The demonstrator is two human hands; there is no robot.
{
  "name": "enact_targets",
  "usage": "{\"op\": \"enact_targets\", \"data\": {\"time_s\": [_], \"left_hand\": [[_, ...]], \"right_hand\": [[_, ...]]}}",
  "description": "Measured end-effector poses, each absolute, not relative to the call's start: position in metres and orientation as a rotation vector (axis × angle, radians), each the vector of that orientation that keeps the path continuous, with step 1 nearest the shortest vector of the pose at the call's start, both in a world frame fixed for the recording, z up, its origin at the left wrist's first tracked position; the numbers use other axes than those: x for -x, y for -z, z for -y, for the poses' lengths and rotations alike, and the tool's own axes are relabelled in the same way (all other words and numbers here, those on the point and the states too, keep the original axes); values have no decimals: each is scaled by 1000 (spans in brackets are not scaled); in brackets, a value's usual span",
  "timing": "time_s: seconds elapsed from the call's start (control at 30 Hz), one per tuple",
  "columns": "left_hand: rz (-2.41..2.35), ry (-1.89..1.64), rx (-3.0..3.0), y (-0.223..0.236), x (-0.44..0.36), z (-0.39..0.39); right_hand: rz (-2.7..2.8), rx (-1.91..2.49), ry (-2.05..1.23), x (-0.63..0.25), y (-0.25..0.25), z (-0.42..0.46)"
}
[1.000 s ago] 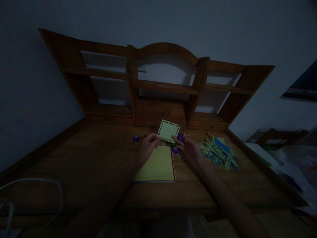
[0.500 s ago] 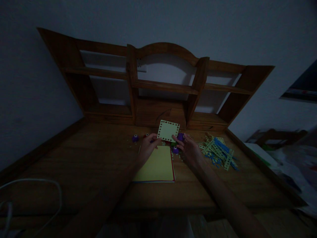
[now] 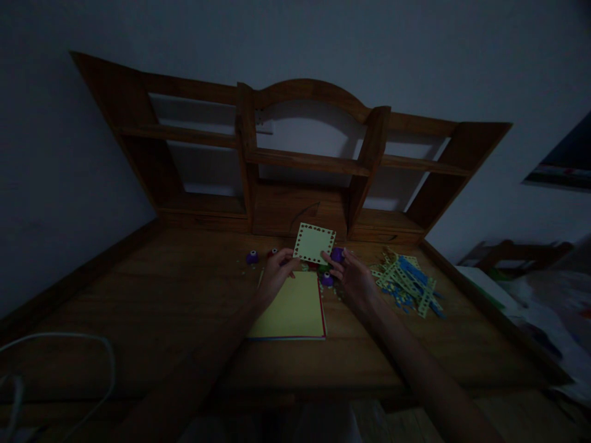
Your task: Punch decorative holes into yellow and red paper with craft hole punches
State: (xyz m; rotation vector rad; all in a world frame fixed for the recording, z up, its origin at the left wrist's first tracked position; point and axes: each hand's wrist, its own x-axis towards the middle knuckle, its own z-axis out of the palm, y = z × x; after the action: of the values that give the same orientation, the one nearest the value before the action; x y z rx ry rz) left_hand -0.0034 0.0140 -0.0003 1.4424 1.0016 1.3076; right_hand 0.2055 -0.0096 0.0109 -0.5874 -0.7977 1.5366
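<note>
My left hand [image 3: 276, 272] pinches the lower left corner of a pale yellow paper square [image 3: 314, 244], raised above the desk. Small dark holes, seemingly heart-shaped, run along the edges of this square. At its lower right, my right hand [image 3: 355, 278] has its fingers around a purple craft punch [image 3: 337, 254], with one fingertip against the paper. Below the square, another purple punch [image 3: 327, 279] and a green punch [image 3: 323, 268] stand on the desk, partly hidden. A stack of coloured paper [image 3: 295, 307], yellow on top, lies under my left wrist.
On the right is a pile of punched yellow and blue paper strips [image 3: 409, 283] with loose scraps. A purple punch [image 3: 252, 258] and a red punch [image 3: 272, 252] stand left of centre. Behind rises a wooden shelf unit [image 3: 307, 161]. A white cable [image 3: 108, 351] curves at the left.
Almost nothing differs. Both hands, the paper square and the purple punch keep nearly the same positions.
</note>
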Motion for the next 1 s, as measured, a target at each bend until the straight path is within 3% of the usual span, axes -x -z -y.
{"op": "enact_targets", "data": {"time_s": [1.0], "left_hand": [[-1033, -1370, -1426, 2, 5, -15]], "right_hand": [[807, 598, -1550, -205, -14, 13]]}}
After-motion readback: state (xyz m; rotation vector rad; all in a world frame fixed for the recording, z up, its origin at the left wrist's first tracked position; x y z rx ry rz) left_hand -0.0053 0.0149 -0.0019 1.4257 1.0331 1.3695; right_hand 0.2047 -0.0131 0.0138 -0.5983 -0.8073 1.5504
